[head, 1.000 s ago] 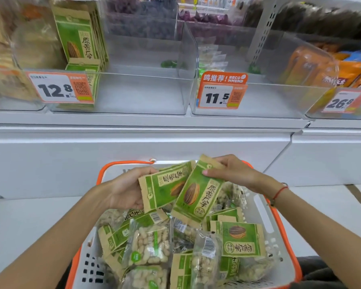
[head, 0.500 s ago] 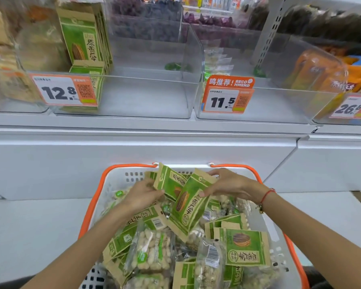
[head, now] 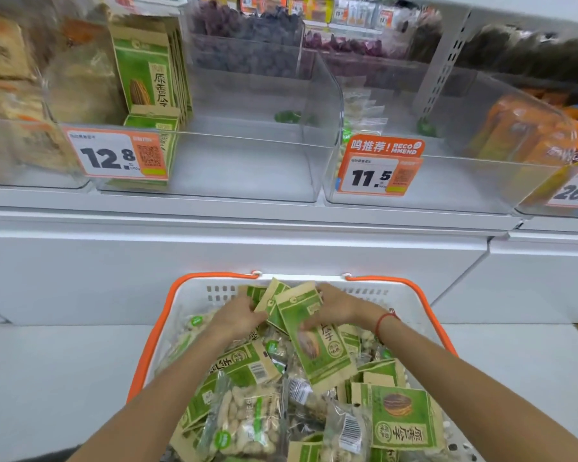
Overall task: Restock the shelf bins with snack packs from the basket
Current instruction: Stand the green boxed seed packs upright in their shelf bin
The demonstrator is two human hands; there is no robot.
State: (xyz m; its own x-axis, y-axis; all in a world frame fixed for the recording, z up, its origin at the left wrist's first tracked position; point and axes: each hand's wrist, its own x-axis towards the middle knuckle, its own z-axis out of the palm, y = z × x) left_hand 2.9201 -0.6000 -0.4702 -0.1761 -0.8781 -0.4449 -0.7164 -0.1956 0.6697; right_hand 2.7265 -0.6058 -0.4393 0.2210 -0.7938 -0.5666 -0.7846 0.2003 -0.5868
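Green-and-kraft packs [head: 314,341] fill the white basket [head: 411,298] at 6 o'clock. The left hand [head: 239,315] pinches 1 pack [head: 270,300] at the far wall; the right hand [head: 336,310] curls its fingers over another. At 12 o'clock a clear bin [head: 247,168] holds a few packs at its left side.

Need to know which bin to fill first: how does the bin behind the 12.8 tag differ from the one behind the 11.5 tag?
The 12.8 bin has green seed packs standing upright along its left side; the 11.5 bin shows only clear-wrapped packs at its back left. The 12.8 tag is plain, while the 11.5 tag carries an orange "recommend" header. Both bins are clear plastic and mostly bare at the front.
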